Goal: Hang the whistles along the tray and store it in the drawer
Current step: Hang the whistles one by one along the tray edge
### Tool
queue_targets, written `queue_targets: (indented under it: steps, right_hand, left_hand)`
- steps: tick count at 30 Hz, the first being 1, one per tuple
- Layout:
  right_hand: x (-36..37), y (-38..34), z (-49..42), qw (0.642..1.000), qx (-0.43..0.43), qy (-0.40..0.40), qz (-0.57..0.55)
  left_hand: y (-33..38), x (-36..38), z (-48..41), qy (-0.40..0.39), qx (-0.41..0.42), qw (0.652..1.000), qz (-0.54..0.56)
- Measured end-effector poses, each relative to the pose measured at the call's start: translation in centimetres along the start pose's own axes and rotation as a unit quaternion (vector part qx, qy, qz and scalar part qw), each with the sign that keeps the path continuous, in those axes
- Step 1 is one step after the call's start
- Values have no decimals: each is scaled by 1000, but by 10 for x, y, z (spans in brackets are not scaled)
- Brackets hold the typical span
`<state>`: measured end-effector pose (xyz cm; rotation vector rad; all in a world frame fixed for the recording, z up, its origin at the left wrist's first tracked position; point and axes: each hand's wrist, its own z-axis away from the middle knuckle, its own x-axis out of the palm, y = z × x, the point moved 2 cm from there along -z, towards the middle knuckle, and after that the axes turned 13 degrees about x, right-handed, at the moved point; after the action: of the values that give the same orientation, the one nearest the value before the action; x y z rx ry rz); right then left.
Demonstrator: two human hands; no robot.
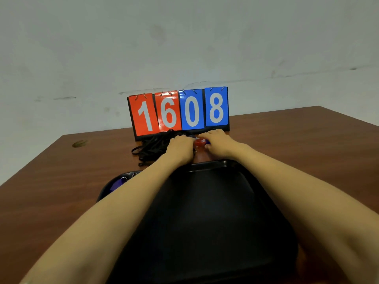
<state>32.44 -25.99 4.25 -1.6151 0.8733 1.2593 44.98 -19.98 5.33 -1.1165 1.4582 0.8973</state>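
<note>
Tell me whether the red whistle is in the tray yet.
No, the red whistle is out past the tray's far rim, between the left hand and right hand.

Brown wood table (287, 140): black tray (215, 163) up front, tangle of black cords (151, 148) behind it, flip scoreboard (178, 113) at the back.

One black plastic tray (215, 163), one brown wooden table (61, 181), one flip scoreboard (136, 138) with two red number cards (143, 115) and two blue number cards (215, 108), one red see-through whistle (199, 142) showing.
</note>
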Motion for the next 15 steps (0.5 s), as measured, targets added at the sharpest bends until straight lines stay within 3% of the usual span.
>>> queue_targets:
  steps: [6,11,15]
  right_hand:
    - [10,-10,-4,998,-17,67,13]
    - [6,-17,1,998,-21,57,20]
    - [6,-23,2,998,10,56,-21]
  left_hand:
    - [-3,2,-2,-12,26,999,31]
    - [-10,-3,4,41,36,998,16]
    - [-9,-10,11,111,47,986,115]
